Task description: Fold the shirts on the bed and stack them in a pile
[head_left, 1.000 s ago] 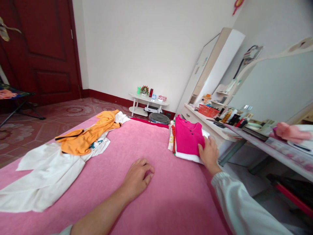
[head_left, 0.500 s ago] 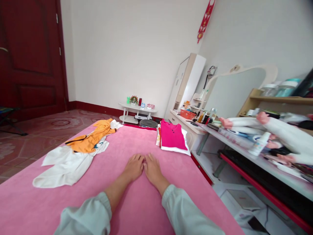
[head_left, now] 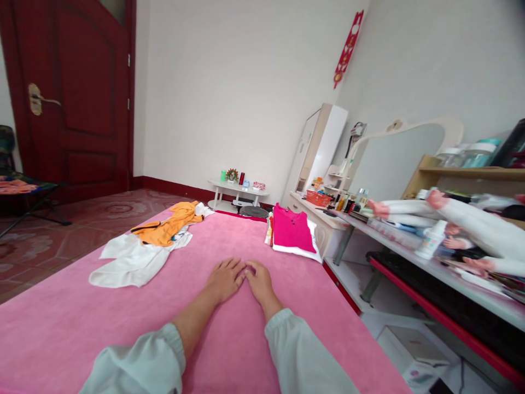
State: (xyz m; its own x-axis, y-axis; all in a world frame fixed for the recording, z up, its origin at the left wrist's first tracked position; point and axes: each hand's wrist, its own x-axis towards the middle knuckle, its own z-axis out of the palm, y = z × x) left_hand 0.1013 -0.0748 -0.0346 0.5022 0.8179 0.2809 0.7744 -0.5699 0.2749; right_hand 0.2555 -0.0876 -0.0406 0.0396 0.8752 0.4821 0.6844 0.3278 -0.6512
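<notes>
My left hand [head_left: 225, 280] lies palm down and flat on the pink bed cover [head_left: 229, 339], fingers spread, holding nothing. Beside it, my right hand [head_left: 259, 283] rests with its fingers bent inward and a gap between thumb and forefinger; nothing shows in it. The fingertips of both hands meet or nearly meet. Ahead and to the right lies a folded magenta top [head_left: 293, 230] on a stack of folded clothes, a white garment [head_left: 301, 253] directly beneath it. On the left, an orange garment [head_left: 166, 229] lies loosely across a rumpled white garment [head_left: 133, 261].
Along the right stand a cluttered glass-topped desk [head_left: 455, 276] and a mirrored dressing table [head_left: 322, 210]. Past the bed's far edge are a low white stand [head_left: 240, 190] and a dark round object [head_left: 254, 211]. A folding chair [head_left: 30, 194] stands by the red door [head_left: 80, 104].
The view has tilted up and turned slightly left, bringing the door handle and chair into sight. My right hand has gone from lying flat to bent fingers. My left hand stays flat.
</notes>
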